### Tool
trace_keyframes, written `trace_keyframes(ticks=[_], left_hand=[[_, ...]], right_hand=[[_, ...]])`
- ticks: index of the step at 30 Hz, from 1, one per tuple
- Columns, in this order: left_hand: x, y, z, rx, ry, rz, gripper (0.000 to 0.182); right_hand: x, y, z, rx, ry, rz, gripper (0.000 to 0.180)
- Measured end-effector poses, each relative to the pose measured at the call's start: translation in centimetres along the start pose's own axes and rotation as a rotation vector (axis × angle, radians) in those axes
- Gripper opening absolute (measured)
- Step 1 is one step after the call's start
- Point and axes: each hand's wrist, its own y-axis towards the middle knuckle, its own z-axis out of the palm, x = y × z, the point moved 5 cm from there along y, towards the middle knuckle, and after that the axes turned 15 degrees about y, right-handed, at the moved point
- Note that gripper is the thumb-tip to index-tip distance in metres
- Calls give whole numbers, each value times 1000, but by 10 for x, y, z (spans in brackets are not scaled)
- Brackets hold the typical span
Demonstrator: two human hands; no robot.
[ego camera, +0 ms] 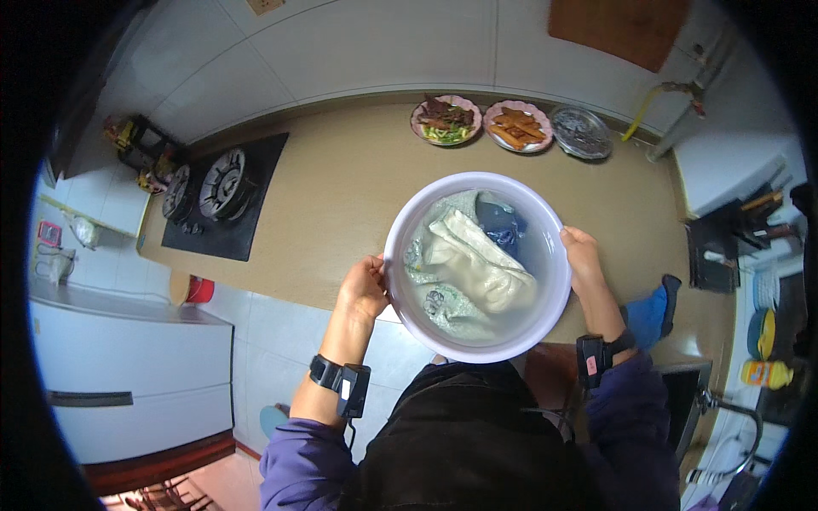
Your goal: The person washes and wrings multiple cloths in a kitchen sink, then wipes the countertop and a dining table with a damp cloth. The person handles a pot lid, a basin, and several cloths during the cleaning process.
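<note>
A round pale-lilac plastic basin (478,354) is before me, partly over the front edge of the countertop. My left hand (363,289) grips its left rim, and my right hand (580,252) grips the right rim. Cloudy water (542,255) fills much of the basin. A cream-white cloth (476,252) lies folded in the water, with a pale-green patterned cloth (447,306) under and around it. Toward the far right side of the basin, a dark-blue cloth (501,223) is submerged.
Food plates (446,121) (519,126) and a covered dish (581,132) stand along the wall on the tan countertop (332,191). A gas stove (223,191) is at left. At right are blue gloves (648,316), a sink (687,389) with faucet (744,415), and a knife rack (735,236).
</note>
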Motion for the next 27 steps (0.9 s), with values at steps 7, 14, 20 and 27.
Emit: trace_keyframes(ticks=[7, 14, 20, 27], left_hand=[[12, 12, -16, -101, -129, 10, 22], [-38, -27, 46, -428, 995, 1095, 47], [-11, 9, 129, -33, 1605, 1162, 41], [-69, -26, 105, 256, 1274, 1135, 27]], right_hand=[[4, 57, 50, 157, -198, 10, 28], [37, -30, 104, 655, -1197, -951, 22], [32, -39, 130, 891, -990, -558, 14], [118, -69, 147, 803, -443, -474, 15]])
